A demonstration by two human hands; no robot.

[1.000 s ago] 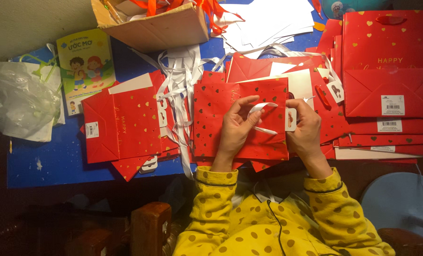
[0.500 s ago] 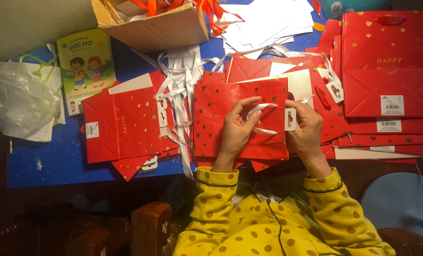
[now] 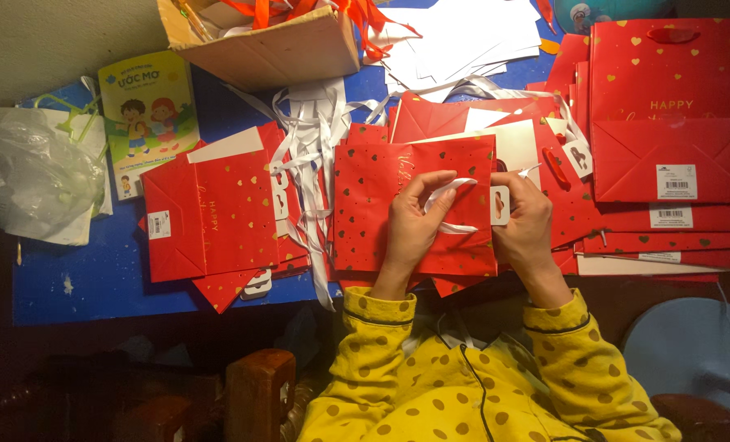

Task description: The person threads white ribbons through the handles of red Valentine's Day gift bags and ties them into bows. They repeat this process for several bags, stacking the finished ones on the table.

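A flat red paper gift bag (image 3: 381,205) with gold hearts lies on the blue table in front of me. My left hand (image 3: 410,225) rests on it and pinches a white ribbon (image 3: 449,190) that loops over the bag's right part. My right hand (image 3: 524,225) grips the bag's right edge beside a small white tag (image 3: 501,205). Both arms are in yellow dotted sleeves.
Another flat red bag (image 3: 213,217) lies to the left, a heap of white ribbons (image 3: 311,139) between. Stacked red bags (image 3: 668,147) fill the right. A cardboard box (image 3: 275,49) with orange ribbons, white sheets (image 3: 455,37), a children's booklet (image 3: 148,115) and a plastic bag (image 3: 29,176) sit behind and left.
My fingers have shifted slightly on the ribbon and the bag's edge; the bag and the piles have stayed where they were.
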